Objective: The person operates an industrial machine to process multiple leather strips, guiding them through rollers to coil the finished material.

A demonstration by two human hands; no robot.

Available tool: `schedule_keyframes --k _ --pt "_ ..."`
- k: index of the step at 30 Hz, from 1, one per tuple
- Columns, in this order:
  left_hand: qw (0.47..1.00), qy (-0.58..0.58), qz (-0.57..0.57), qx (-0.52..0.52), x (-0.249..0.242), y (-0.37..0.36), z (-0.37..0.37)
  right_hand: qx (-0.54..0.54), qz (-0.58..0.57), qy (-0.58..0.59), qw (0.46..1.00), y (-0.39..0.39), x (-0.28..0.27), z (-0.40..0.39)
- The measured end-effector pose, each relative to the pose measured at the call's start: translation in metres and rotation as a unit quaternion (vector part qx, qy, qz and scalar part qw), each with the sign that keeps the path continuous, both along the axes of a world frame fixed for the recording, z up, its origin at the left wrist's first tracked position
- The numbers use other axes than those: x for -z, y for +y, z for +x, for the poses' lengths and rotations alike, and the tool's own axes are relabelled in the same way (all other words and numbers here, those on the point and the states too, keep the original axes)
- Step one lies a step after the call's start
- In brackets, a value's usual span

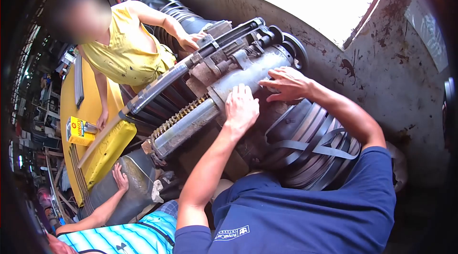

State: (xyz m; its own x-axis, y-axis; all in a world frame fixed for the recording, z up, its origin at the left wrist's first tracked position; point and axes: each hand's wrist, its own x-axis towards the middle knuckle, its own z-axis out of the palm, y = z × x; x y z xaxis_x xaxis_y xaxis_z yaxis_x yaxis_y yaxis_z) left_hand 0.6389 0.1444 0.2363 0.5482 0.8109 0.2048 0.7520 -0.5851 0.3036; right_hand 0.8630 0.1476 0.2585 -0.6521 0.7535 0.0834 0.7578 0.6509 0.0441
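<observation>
A large machine with a grey metal cylinder (271, 64) lies slantwise in front of me. My left hand (242, 109) rests on the near side of the cylinder, its fingers slightly bent over the metal. Further right, my right hand (287, 84) is spread, with its fingertips at the cylinder's near edge. Down and left of my left hand runs a thick bar (186, 127) beside a rusty coiled spring (181, 114). A dark wheel (296, 52) stands at the machine's upper right end. Neither hand shows any loose object in it.
A person in yellow (128, 44) touches the machine's far side. Another person in blue stripes (129, 236) sits lower left, a hand on a dark block (125, 185). A yellow box (80, 131) stands at left. Coiled straps (310, 146) lie below my right arm, near a grey wall (381, 87).
</observation>
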Motion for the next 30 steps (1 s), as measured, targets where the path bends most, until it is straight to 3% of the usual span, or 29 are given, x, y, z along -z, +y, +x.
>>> schedule_keyframes --k 2,4,6,8,10,13,14,16,18,19,21,24,28,30 --pt "0.999 -0.005 -0.046 0.005 -0.026 0.024 -0.011 -0.08 0.005 0.007 0.997 0.019 0.007 0.008" --pt "0.999 -0.014 0.027 -0.038 -0.059 0.046 -0.022 -0.021 -0.015 -0.015 1.0 0.02 0.017 0.002" --pt "0.995 0.002 0.051 -0.083 -0.086 0.081 -0.04 0.132 0.059 0.055 0.988 0.0 0.032 -0.014" --pt "0.989 -0.007 0.103 -0.11 -0.095 0.118 -0.059 0.384 -0.013 0.091 0.919 -0.013 0.023 -0.049" --pt "0.982 0.0 0.14 -0.126 -0.086 0.157 -0.074 0.462 0.027 0.125 0.878 -0.014 0.037 -0.06" --pt "0.991 0.02 -0.069 -0.109 -0.102 0.183 -0.076 0.424 -0.053 0.115 0.897 -0.02 0.013 -0.06" --pt "0.992 0.031 -0.094 -0.085 -0.086 0.209 -0.077 0.395 -0.085 0.087 0.911 -0.02 0.0 -0.055" --pt "0.991 0.058 -0.107 -0.055 -0.087 0.221 -0.073 0.089 0.061 0.049 0.993 -0.009 0.023 -0.013" --pt "0.99 0.076 -0.11 -0.043 -0.1 0.217 -0.072 0.023 0.035 0.033 0.999 0.001 0.014 -0.003" --pt "0.993 0.052 -0.104 -0.028 -0.099 0.22 -0.074 0.073 0.016 -0.027 0.997 0.004 0.015 -0.011" --pt "0.997 0.021 -0.079 -0.014 -0.107 0.206 -0.074 0.186 -0.003 -0.014 0.982 -0.004 0.016 -0.025" --pt "0.996 0.082 -0.044 -0.007 -0.115 0.194 -0.061 0.345 -0.019 0.059 0.936 -0.023 0.007 -0.051" --pt "0.997 0.071 0.034 0.0 -0.123 0.154 -0.055 0.378 0.04 0.112 0.918 -0.026 0.028 -0.056" --pt "0.998 0.045 0.042 0.01 -0.121 0.142 -0.053 0.386 -0.017 0.101 0.917 -0.026 0.019 -0.056"
